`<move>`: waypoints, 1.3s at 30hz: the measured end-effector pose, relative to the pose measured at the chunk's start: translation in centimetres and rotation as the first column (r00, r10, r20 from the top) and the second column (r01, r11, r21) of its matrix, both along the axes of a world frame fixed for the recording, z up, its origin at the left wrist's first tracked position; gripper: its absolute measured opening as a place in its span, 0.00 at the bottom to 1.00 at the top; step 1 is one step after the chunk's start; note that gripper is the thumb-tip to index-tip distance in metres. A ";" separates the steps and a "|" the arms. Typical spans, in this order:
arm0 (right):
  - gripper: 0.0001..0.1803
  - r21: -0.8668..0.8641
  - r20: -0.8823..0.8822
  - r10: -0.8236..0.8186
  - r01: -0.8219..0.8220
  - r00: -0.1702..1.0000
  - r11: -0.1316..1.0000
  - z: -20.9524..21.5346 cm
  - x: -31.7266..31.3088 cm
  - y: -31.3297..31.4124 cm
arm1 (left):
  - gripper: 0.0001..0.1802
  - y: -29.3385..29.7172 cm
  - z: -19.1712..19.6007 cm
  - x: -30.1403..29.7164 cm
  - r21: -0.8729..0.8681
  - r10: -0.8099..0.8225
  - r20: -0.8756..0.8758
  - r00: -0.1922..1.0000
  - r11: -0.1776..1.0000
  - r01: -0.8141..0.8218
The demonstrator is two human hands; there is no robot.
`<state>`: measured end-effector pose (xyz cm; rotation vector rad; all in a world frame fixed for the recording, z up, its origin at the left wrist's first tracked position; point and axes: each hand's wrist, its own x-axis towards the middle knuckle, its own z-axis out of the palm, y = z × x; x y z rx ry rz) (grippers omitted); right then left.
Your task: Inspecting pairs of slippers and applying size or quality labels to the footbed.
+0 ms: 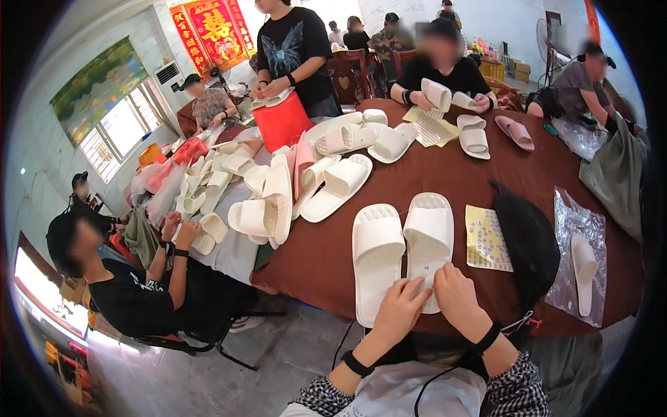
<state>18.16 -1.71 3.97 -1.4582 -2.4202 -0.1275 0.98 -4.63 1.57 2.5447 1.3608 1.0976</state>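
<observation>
A pair of white slippers lies before me, toes pointing away: a left slipper [379, 257] and a right slipper [427, 233]. A tiny dark mark shows on the right slipper's insole. My left hand [401, 306] is closed at the left side of that slipper's heel, fingers bent over the insole. Opposite it, my right hand [458, 295] pinches at the right side of the heel, thumb and forefinger together. Whether something small sits between the fingertips cannot be made out. A yellow sticker sheet [488, 238] lies just right of the pair.
A black cap [524, 243] and a clear bag [566, 292] with a white slipper lie to the right. Slippers pile up at the left [264, 208]. Across the brown-covered table [313, 257], a person [445, 69] handles slippers. Another person [132, 292] sits at the left.
</observation>
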 end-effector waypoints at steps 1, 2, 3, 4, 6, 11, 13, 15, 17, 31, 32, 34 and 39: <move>0.10 -0.012 0.009 0.003 -0.003 1.000 1.000 -0.1 0.1 0.1 | 0.22 0.0 0.0 0.0 -0.018 -0.003 -0.008 1.000 1.000 0.003; 0.10 -0.008 0.015 0.014 -0.014 1.000 1.000 -0.2 0.3 0.2 | 0.22 0.0 0.0 0.0 0.001 0.003 -0.006 1.000 1.000 -0.003; 0.10 -0.003 0.032 0.018 -0.018 0.999 1.000 -0.3 0.4 0.3 | 0.22 0.0 -0.1 0.1 -0.003 0.000 -0.001 1.000 1.000 0.000; 0.10 0.022 0.037 0.034 -0.034 0.999 0.999 -0.4 0.5 0.4 | 0.23 -0.1 -0.2 0.0 -0.010 0.001 0.003 1.000 1.000 -0.001; 0.09 -0.001 0.045 0.033 -0.033 0.998 0.999 -0.5 0.7 0.5 | 0.23 0.0 -0.6 0.1 -0.007 0.009 0.010 1.000 1.000 -0.009; 0.10 -0.101 -0.254 0.069 -0.097 0.965 0.990 0.1 1.4 0.9 | 0.20 0.3 -1.5 0.4 0.014 0.026 0.004 1.000 1.000 -0.027; 0.10 -0.185 -0.367 0.032 -0.107 0.930 0.977 0.3 1.7 0.9 | 0.20 0.2 -1.7 0.5 0.005 0.054 0.018 0.998 0.999 -0.054; 0.10 -0.188 -0.329 0.071 -0.139 0.942 0.972 0.3 1.7 1.0 | 0.20 0.2 -1.8 0.5 -0.013 0.034 0.046 0.998 0.999 -0.034; 0.10 -0.161 -0.305 0.101 -0.156 0.947 0.975 0.2 1.8 1.2 | 0.20 0.2 -1.9 0.6 0.009 0.021 0.052 0.998 1.000 -0.022; 0.08 -0.158 -0.269 0.117 -0.163 0.956 0.974 1.5 1.6 1.1 | 0.20 0.2 -2.2 0.7 0.010 0.041 0.075 0.996 0.999 -0.042; 0.07 -0.148 -0.309 0.158 -0.211 0.938 0.966 1.8 1.7 1.2 | 0.21 0.2 -2.2 0.5 -0.002 0.057 0.045 0.997 0.998 -0.057; 0.06 -0.112 -0.354 0.182 -0.235 0.917 0.966 2.8 2.7 1.6 | 0.23 0.2 -2.0 0.5 -0.024 0.041 -0.032 0.999 0.999 -0.042; 0.07 -0.108 -0.423 0.055 -0.110 0.904 0.988 5.6 8.2 6.0 | 0.25 0.2 -0.9 0.4 -0.055 0.017 -0.010 1.000 0.998 -0.018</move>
